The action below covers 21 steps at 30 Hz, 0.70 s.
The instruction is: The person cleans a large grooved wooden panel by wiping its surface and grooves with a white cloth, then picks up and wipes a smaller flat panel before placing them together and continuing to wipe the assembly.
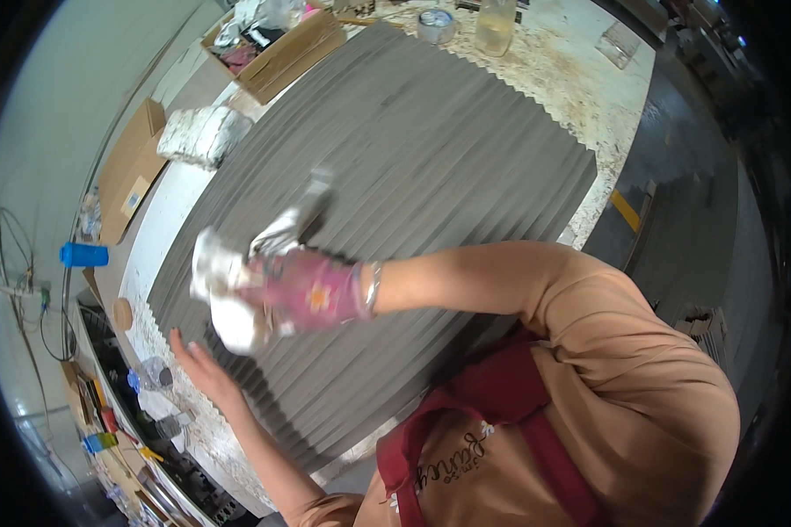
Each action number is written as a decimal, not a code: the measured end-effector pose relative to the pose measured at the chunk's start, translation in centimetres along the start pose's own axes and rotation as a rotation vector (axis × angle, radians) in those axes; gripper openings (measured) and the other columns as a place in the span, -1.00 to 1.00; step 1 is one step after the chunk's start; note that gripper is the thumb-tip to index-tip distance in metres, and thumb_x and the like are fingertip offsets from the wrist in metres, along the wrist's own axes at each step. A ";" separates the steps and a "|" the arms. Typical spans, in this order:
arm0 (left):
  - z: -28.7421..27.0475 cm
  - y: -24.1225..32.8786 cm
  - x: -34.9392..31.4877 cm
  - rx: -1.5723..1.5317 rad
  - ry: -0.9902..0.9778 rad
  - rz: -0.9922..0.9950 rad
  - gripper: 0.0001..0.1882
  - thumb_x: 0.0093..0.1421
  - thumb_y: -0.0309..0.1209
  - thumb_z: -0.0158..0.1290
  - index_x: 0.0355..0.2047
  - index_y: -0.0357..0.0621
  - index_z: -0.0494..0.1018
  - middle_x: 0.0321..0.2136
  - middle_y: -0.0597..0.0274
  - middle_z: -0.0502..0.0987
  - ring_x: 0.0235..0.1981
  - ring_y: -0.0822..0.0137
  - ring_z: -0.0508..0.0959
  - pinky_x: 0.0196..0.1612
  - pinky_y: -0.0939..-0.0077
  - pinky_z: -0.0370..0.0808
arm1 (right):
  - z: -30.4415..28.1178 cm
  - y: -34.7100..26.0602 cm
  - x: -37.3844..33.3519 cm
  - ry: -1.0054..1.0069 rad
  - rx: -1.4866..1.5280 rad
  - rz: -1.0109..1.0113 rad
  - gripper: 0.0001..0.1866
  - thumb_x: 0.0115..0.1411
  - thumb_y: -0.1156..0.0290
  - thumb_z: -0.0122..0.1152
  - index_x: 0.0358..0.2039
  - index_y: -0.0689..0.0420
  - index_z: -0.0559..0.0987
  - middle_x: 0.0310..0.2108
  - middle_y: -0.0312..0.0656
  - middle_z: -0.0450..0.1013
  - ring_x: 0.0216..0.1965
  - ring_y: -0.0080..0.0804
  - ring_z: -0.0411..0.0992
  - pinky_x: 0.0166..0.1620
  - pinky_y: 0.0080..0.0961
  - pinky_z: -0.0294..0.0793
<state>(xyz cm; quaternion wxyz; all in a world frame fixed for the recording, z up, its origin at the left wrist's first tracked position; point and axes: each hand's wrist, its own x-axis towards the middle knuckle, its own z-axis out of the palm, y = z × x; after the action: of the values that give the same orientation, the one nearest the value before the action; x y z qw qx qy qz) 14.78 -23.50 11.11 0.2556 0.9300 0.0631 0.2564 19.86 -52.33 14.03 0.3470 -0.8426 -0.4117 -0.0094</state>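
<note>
Long grey strips (pixel 395 149) lie side by side across the worktable, their ends forming a jagged edge. My right hand (pixel 312 290), in a pink-purple glove with a flower on it, grips a bunched white rag (pixel 237 327) over the left part of the strips. Motion blurs the rag, and a loose tail of it trails toward the far side. At the left ends of the strips is my left hand (pixel 209 376), bare, with fingers stretched out. Whether it presses on the strip ends is not clear.
Beyond the strips stand a cardboard box (pixel 294 57) of mixed items, a white wrapped bundle (pixel 204 136), a round tin (pixel 436 26) and a jar of yellowish liquid (pixel 496 28). A blue cup (pixel 84 255) and a clear plastic bottle (pixel 154 375) are at the left.
</note>
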 end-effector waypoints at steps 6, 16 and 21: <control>4.2 -4.5 -1.5 0.464 -0.308 -0.088 -0.40 0.34 -0.02 -0.28 0.28 -0.05 0.09 0.31 0.16 0.06 0.31 0.01 0.06 0.27 0.06 -0.01 | 8.5 5.2 -4.0 -0.011 -0.115 -0.233 -0.42 0.14 0.00 0.11 0.19 -0.29 0.32 0.29 -0.22 0.12 0.33 -0.11 0.00 0.31 -0.04 -0.09; 4.2 -3.5 -1.2 0.470 -0.274 -0.062 -0.41 0.34 -0.02 -0.27 0.27 -0.06 0.12 0.30 0.17 0.10 0.30 0.04 0.07 0.27 0.09 0.01 | -22.0 24.1 -19.6 0.433 -0.466 1.070 -0.59 0.25 0.26 -0.01 0.07 0.17 0.38 0.01 0.13 0.37 0.04 -0.07 0.37 0.11 -0.30 0.31; 4.2 -4.0 -1.3 0.481 -0.270 -0.061 -0.42 0.34 -0.03 -0.26 0.26 -0.07 0.13 0.29 0.17 0.11 0.30 0.06 0.08 0.26 0.09 0.01 | -11.7 16.8 -9.6 0.276 -0.536 0.199 -0.41 0.09 0.37 0.19 0.16 0.08 0.30 0.22 -0.01 0.19 0.22 -0.13 0.20 0.20 -0.32 0.26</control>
<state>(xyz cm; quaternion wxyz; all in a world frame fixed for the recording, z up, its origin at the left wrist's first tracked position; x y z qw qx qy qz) 15.86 -22.26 5.46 0.0410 0.9874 0.1157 0.1001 28.42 -72.97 10.30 0.1644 -0.9310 -0.2590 -0.1980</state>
